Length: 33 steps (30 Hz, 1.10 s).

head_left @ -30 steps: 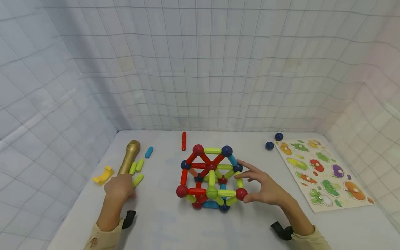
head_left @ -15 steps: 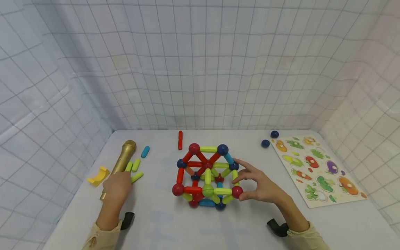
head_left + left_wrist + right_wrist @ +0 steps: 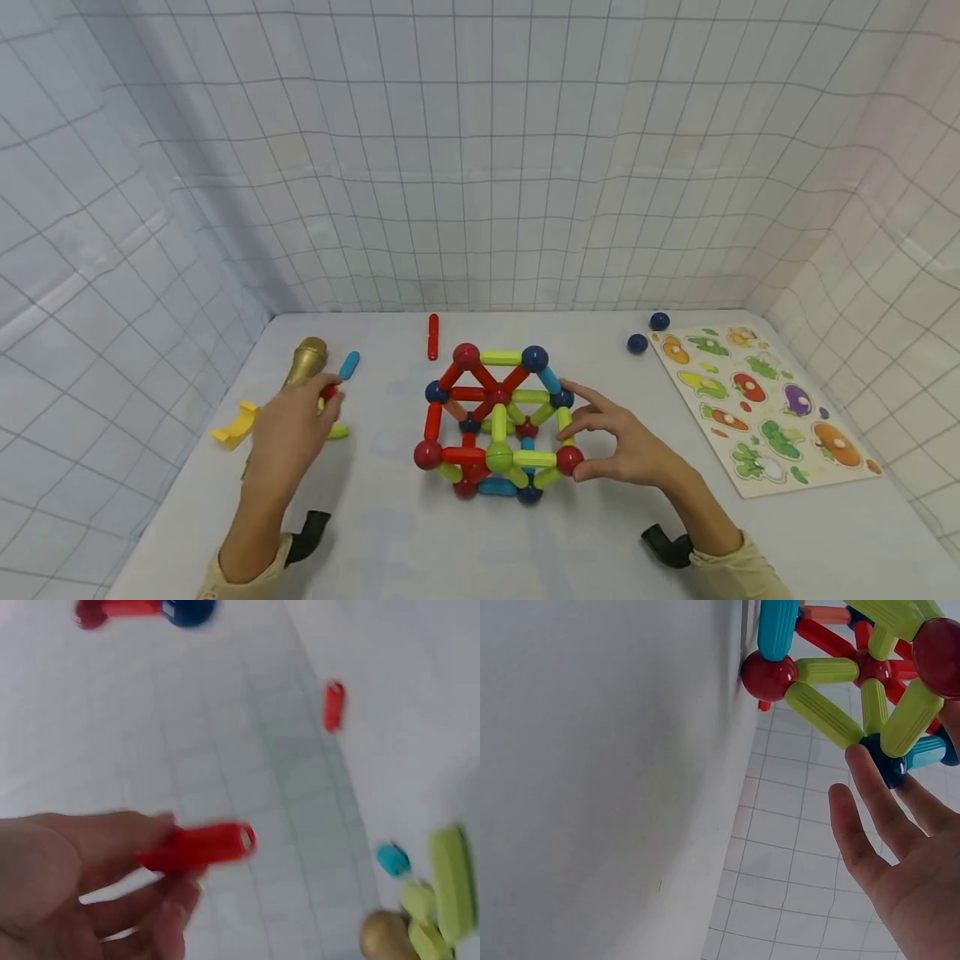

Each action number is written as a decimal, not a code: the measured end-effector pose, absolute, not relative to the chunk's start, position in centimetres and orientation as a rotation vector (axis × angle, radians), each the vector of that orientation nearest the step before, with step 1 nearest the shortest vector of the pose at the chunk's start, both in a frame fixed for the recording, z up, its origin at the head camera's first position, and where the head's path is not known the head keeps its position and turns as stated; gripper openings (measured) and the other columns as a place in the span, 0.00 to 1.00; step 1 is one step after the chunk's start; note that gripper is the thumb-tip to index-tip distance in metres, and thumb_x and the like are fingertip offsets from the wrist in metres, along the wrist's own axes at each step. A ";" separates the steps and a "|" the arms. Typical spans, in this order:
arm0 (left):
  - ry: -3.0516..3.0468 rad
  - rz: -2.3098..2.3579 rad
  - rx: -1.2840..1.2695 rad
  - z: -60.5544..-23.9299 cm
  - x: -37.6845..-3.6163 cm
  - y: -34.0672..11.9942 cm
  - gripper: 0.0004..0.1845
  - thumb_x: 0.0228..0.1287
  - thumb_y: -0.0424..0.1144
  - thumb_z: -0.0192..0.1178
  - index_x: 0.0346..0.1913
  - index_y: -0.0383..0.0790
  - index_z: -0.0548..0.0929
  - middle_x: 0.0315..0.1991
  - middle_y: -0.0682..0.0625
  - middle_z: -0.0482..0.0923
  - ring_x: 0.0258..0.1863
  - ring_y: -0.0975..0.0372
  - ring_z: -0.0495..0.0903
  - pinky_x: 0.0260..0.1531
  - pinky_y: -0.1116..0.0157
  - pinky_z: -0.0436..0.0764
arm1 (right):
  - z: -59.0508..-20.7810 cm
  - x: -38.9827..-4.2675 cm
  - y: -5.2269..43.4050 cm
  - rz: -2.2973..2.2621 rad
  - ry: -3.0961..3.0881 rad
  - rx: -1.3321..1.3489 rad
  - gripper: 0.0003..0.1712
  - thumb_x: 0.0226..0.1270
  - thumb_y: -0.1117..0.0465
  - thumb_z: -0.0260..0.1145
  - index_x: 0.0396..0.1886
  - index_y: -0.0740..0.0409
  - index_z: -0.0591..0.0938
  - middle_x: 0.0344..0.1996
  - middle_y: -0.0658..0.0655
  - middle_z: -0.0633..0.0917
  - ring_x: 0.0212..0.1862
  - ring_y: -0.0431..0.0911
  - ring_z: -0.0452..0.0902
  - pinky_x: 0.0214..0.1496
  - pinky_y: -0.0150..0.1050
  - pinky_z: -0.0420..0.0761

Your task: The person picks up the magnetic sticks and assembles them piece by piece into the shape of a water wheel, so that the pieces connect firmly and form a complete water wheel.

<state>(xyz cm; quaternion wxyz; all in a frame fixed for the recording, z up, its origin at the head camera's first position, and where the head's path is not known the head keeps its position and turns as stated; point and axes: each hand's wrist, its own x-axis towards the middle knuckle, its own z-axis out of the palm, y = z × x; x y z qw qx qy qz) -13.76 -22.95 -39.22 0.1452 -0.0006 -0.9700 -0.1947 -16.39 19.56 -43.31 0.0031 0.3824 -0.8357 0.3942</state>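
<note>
In the head view my left hand [image 3: 288, 425] is raised over the left side of the table. Between its thumb and fingers it pinches a red magnetic rod [image 3: 202, 846], whose ringed end shows in the left wrist view. At centre stands a magnetic ball-and-rod structure [image 3: 498, 456] of red, green and blue pieces. My right hand [image 3: 630, 446] holds its right side, with the thumb at a red ball [image 3: 569, 460] and fingertips at a dark blue ball [image 3: 886, 761] and a green rod. One finger is free of it in the right wrist view.
Around the left hand lie a gold toy microphone [image 3: 310, 354], a yellow curved piece [image 3: 236, 423], green rods [image 3: 339, 431] and a blue rod [image 3: 349, 365]. Farther back is a red piece [image 3: 432, 336]. Two blue balls [image 3: 637, 343] lie near a vegetable picture board [image 3: 731, 360] at right.
My left hand has lifted and shifted slightly right and away from the microphone, and a red rod now shows in its fingers. The right hand and structure keep their hold and place.
</note>
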 end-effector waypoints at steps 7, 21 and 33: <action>-2.531 -1.074 -0.485 -37.4 -12.4 -14.6 0.14 0.56 0.41 0.71 0.46 0.47 0.86 0.34 0.58 0.86 0.34 0.67 0.78 0.34 0.69 0.77 | -43.3 -16.3 19.7 1.264 -2.641 1.161 0.21 0.49 0.55 0.79 0.45 0.49 0.86 0.74 0.56 0.62 0.51 0.36 0.78 0.59 0.44 0.78; -2.723 -1.008 -0.716 -38.2 -12.4 -11.4 0.11 0.56 0.41 0.71 0.43 0.50 0.86 0.37 0.60 0.86 0.35 0.66 0.79 0.38 0.71 0.78 | -43.4 -16.7 19.3 1.267 -2.621 1.210 0.21 0.49 0.55 0.79 0.46 0.48 0.86 0.75 0.56 0.61 0.51 0.38 0.78 0.60 0.44 0.77; -2.737 -1.105 -0.931 -38.4 -12.9 -12.3 0.16 0.55 0.39 0.72 0.47 0.46 0.83 0.39 0.57 0.85 0.37 0.68 0.79 0.36 0.69 0.82 | -43.4 -16.4 19.7 1.259 -2.644 1.178 0.22 0.49 0.55 0.79 0.46 0.50 0.86 0.75 0.55 0.61 0.51 0.37 0.79 0.60 0.47 0.77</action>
